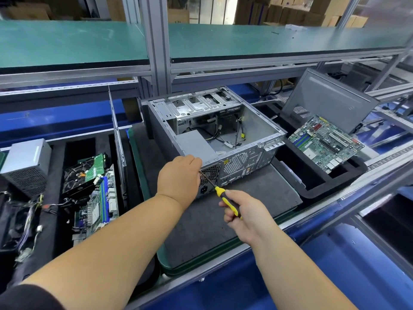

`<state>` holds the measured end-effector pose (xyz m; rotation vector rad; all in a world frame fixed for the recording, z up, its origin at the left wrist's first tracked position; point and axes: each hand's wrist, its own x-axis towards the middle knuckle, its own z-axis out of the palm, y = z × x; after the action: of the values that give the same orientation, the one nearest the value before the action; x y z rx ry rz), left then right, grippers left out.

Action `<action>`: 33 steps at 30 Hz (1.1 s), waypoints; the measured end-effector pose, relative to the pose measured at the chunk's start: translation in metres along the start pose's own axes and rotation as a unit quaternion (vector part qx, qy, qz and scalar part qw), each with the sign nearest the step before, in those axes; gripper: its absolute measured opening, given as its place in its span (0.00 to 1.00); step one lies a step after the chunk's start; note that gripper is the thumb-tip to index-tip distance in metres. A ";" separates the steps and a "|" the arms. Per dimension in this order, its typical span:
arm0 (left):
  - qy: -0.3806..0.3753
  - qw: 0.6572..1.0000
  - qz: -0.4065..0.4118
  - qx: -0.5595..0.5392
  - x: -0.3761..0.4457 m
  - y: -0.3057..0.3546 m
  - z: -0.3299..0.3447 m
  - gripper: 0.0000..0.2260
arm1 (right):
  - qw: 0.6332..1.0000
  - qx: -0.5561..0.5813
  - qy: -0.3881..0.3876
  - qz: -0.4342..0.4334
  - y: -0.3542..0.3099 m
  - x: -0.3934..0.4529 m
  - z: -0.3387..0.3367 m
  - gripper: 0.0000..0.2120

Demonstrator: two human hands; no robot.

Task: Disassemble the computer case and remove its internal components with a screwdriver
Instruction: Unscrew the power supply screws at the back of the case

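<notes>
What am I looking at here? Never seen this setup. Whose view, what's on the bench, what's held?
One picture, from a camera worn on a person's head, looking down at their two bare hands. No robot. On the grey mat sits an opened computer case, cables still inside. The right hand grips a yellow-and-black screwdriver, its tip at the case's rear panel. The left hand rests against that rear corner. A removed motherboard lies in the foam tray to the right; more removed parts fill the tray on the left.
</notes>
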<state>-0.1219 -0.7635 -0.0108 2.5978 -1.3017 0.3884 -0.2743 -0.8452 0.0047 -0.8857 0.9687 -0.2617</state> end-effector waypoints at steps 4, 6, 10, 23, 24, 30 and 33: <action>0.000 1.000 0.000 -0.007 0.000 0.000 -0.001 0.08 | 0.989 0.076 -0.024 0.121 0.001 0.001 0.003 0.11; -0.001 1.000 0.000 -0.006 0.000 0.000 -0.001 0.08 | 0.985 0.060 -0.061 0.148 0.005 0.001 0.005 0.18; -0.002 1.000 0.001 0.005 0.000 0.000 -0.001 0.09 | 0.986 0.024 -0.083 0.143 0.005 0.003 0.006 0.20; -0.003 1.000 0.010 -0.002 -0.001 -0.002 0.001 0.09 | 0.990 -0.126 -0.017 0.061 -0.003 0.003 0.013 0.20; -0.003 1.000 0.010 -0.001 -0.001 -0.002 0.001 0.09 | 0.988 -0.141 -0.008 0.059 -0.003 0.003 0.015 0.20; -0.004 1.000 0.011 0.000 0.000 -0.002 0.001 0.09 | 0.976 -0.215 0.032 0.012 0.003 0.013 0.016 0.19; -0.002 1.000 0.014 0.000 0.000 -0.002 0.000 0.08 | 0.962 -0.261 0.031 -0.081 0.012 0.016 0.010 0.16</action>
<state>-0.1199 -0.7620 -0.0114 2.5836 -1.3397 0.3878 -0.2596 -0.8415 -0.0113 -1.4510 1.0429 -0.1747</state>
